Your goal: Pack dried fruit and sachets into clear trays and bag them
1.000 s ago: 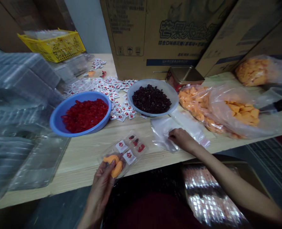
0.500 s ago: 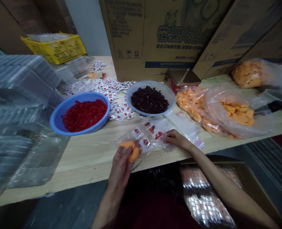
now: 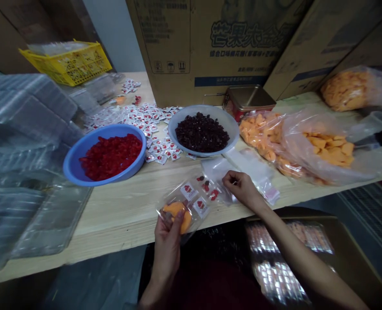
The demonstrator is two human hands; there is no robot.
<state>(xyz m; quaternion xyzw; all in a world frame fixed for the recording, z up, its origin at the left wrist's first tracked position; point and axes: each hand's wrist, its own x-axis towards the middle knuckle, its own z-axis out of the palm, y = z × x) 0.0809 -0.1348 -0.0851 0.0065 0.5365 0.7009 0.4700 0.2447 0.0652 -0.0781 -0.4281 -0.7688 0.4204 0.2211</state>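
Left hand (image 3: 168, 240) clamps the tray (image 3: 191, 203) beside the right hand (image 3: 241, 188), whose grip is unclear.

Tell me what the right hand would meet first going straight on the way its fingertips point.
Probably the clear compartmented tray, just ahead of the right hand; depth is unclear, so it might brush the clear plastic bags first.
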